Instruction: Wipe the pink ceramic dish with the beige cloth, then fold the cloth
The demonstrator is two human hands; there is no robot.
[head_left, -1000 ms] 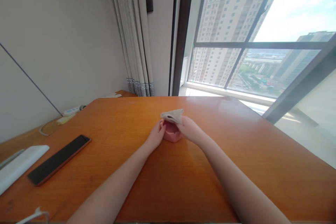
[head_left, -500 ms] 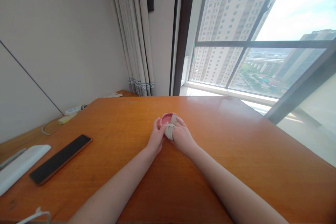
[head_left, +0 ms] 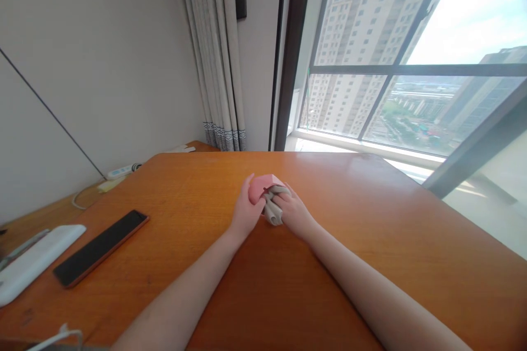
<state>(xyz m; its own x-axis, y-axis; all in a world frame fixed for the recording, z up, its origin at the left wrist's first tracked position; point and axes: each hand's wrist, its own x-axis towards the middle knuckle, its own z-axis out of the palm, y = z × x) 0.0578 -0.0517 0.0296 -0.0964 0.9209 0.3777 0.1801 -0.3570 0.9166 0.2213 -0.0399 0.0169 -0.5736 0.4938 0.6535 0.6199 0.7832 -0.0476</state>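
Observation:
A small pink dish (head_left: 261, 186) is held just above the middle of the table, tilted so that its outer side shows. My left hand (head_left: 246, 207) grips it from the left, thumb in front and fingers behind the rim. Bunched in my right hand (head_left: 295, 209) is a light grey cloth (head_left: 273, 211), pressed against the dish's right side with a fold hanging below. The right fingertips are partly hidden by the cloth and the dish.
On the left of the wooden table (head_left: 354, 219) lie a dark phone-like slab (head_left: 101, 248) and a white flat object (head_left: 41, 260). A white cable (head_left: 61, 337) is at the near left edge. A power strip (head_left: 120, 172) sits by the wall; a window stands at right.
The dish has turned from showing its hollow inside to showing its outer side. The cloth has moved with my right hand and hangs lower. The view has shifted slightly.

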